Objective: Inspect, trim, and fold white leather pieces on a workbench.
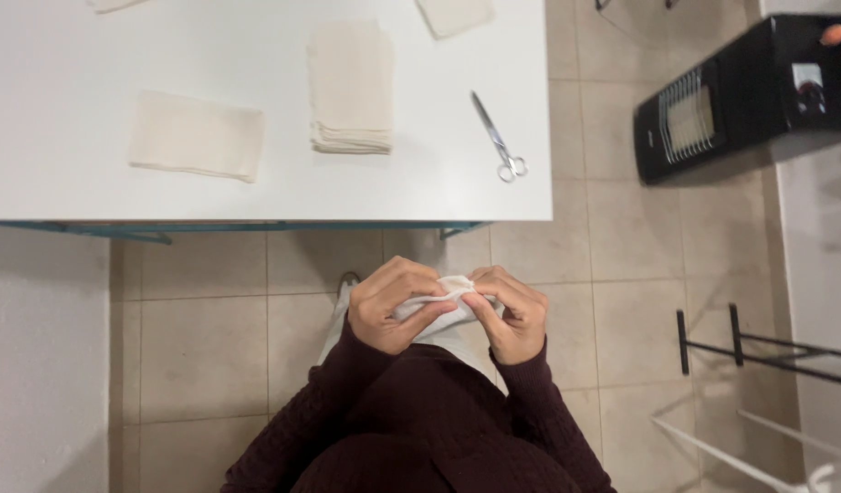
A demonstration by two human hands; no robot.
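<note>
Looking down from the head camera, both hands work a small white cloth (pixel 438 306) in front of the body, below the table (pixel 256 196) edge, seemingly folding or bunching it. The left hand (pixel 393 306) and right hand (pixel 511 315) each pinch it tight; squaring edges likely comes next.

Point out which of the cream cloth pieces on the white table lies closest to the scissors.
The tall stack of folded cloths at the table's middle, just left of the scissors. The single folded cloth lies farther left, and the one at the top edge sits farther up.
</note>
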